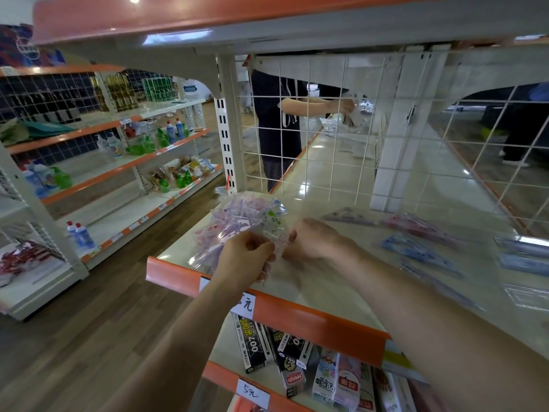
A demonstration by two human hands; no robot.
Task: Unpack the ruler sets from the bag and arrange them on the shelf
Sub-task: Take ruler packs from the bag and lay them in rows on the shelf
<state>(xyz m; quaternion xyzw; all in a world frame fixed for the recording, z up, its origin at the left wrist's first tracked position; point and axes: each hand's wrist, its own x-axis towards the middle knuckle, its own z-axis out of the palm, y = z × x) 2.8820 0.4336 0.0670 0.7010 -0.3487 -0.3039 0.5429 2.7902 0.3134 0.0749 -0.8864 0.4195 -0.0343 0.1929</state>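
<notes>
Clear bag (pixel 237 221) of ruler sets sits over the left end of the shelf (pixel 312 319). We note the left hand (pixel 248 257) curled, pinching the bag's mouth. The right hand (pixel 316 239) pinches the opposite edge; it is blurred. To the right, a pink ruler set (pixel 421 228) and a blue ruler set (pixel 416 251) lie flat on the shelf.

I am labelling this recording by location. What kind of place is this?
Most likely a small shop: orange-edged shelves with handwritten price tags, cleaning bottles on the next rack, boxed goods below; the left hand and right hand hold a bag of ruler sets.
</notes>
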